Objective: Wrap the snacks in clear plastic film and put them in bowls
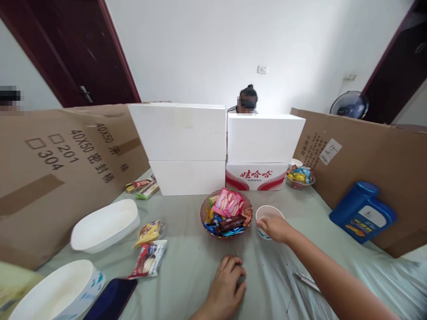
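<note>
My right hand (276, 228) reaches forward and grips the near rim of a white paper cup (268, 214) standing on the grey-green cloth. Just left of the cup sits a reddish glass bowl (204, 212) heaped with wrapped snacks, a pink packet on top. My left hand (227, 284) rests palm down on the cloth near the front edge, fingers curled and holding nothing. Two snack packets (149, 249) lie to its left.
Two white oval paper bowls (105, 226) (56, 291) and a dark phone (110, 298) sit at the left. White foam boxes (187, 146) stack at the back; a seated person shows behind them. Cardboard walls stand on both sides. A blue jug (362, 212) lies at right; a second snack bowl (300, 175) is behind.
</note>
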